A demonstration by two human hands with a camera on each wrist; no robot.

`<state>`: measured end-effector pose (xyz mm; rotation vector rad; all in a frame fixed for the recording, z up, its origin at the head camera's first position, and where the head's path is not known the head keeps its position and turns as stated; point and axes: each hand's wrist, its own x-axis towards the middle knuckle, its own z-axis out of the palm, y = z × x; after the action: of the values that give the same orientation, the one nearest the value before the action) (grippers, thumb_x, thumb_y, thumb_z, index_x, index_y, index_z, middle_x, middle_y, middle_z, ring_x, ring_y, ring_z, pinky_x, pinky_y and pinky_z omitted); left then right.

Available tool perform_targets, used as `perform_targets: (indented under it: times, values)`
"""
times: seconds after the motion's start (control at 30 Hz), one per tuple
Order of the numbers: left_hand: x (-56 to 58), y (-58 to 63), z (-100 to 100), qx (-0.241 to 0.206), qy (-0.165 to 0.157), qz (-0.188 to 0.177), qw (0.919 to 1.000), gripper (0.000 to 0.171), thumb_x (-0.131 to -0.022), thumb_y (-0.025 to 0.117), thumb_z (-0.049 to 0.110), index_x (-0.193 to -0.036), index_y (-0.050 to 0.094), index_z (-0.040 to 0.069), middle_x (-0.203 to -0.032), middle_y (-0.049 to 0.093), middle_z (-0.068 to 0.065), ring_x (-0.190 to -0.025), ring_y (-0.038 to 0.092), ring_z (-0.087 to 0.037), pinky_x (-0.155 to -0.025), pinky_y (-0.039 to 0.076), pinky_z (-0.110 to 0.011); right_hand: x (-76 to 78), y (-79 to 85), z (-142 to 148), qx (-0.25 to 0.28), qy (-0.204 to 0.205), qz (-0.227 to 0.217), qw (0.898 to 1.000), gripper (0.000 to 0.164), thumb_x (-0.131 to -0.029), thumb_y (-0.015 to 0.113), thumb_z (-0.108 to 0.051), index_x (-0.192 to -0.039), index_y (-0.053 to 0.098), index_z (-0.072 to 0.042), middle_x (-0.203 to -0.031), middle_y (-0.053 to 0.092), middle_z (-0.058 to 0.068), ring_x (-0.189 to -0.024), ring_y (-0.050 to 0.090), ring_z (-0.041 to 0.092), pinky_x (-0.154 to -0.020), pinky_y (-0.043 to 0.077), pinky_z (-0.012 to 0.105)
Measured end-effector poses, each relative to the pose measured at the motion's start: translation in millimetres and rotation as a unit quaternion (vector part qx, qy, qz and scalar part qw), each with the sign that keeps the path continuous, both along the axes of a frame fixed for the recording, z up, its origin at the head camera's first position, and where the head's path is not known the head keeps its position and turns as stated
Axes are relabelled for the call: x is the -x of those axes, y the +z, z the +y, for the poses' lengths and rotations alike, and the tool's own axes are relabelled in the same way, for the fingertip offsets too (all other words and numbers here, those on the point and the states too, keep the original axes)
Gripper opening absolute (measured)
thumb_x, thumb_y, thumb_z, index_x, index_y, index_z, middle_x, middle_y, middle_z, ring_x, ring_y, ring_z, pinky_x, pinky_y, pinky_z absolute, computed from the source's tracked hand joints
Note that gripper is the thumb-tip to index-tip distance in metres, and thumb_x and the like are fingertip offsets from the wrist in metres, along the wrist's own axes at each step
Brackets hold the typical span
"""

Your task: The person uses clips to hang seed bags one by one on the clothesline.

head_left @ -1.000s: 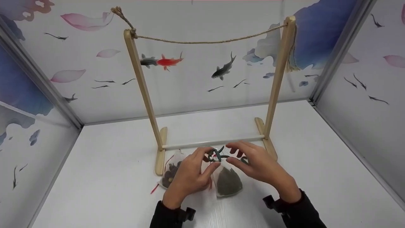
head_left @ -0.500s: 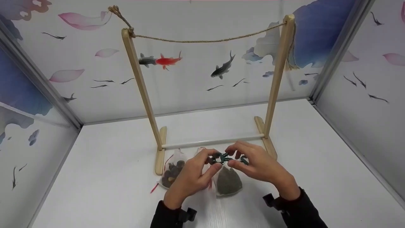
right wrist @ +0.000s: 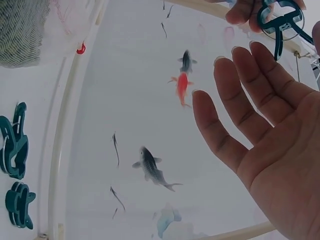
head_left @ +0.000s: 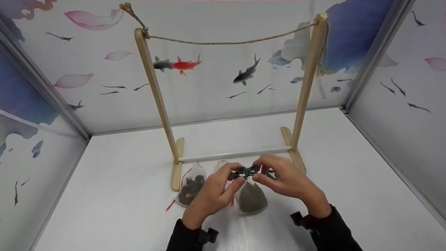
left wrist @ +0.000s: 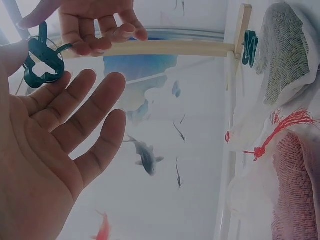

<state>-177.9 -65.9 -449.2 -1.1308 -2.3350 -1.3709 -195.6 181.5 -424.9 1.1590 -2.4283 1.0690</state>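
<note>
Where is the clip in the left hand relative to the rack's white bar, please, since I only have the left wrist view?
Observer: The head view shows the green clip in the left hand on the person's side of the white bar.
Operator: Thank you; how many more lie on the table?
Observer: The right wrist view shows two loose clips there.
Operator: And what joins the tops of the posts?
Observer: A rope, sagging slightly.

Left hand [head_left: 215, 191] and right hand [head_left: 284, 176] pinch (close together).
</note>
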Motion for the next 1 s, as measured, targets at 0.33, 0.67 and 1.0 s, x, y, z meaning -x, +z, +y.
perform_targets:
  times: [0.33,0.67,1.0]
  values:
    - [-0.5,-1.1,2.5,-0.012,-0.004,-0.021,0.9997,0.032,-0.107,0.054,0.026,-0.136,0.051,0.012,-0.116,0.064,0.002,-0.094,0.064,-0.009,-0.074,0.052,-0.027,0.2,1.3,-5.0,0.069,0.011,0.018,0.997,0.015,-0.094,0.074,-0.014,-0.107,0.069,-0.019,-0.094,0.065,-0.010,-0.079,0.063,0.008,-0.065,0.053,0.029]
    - [-1.2,-1.4,3.4,-0.011,0.001,-0.025,0.9996,0.032,-0.107,0.055,0.026,-0.137,0.052,0.014,-0.115,0.066,0.003,-0.092,0.064,-0.009,-0.071,0.052,-0.026,2.9,-1.7,-9.3,0.114,0.021,0.064,0.991,0.011,-0.095,0.074,-0.019,-0.103,0.069,-0.014,-0.091,0.065,-0.005,-0.076,0.063,0.010,-0.063,0.056,0.033]
    - [0.9,-1.2,3.3,-0.011,0.017,-0.005,0.9998,0.034,-0.107,0.054,0.025,-0.138,0.053,0.011,-0.119,0.065,0.001,-0.093,0.065,-0.009,-0.077,0.054,-0.030,7.6,-0.1,-4.5,0.126,0.022,0.104,0.986,0.007,-0.095,0.074,-0.017,-0.100,0.069,-0.014,-0.086,0.065,-0.006,-0.069,0.063,0.006,-0.059,0.052,0.019]
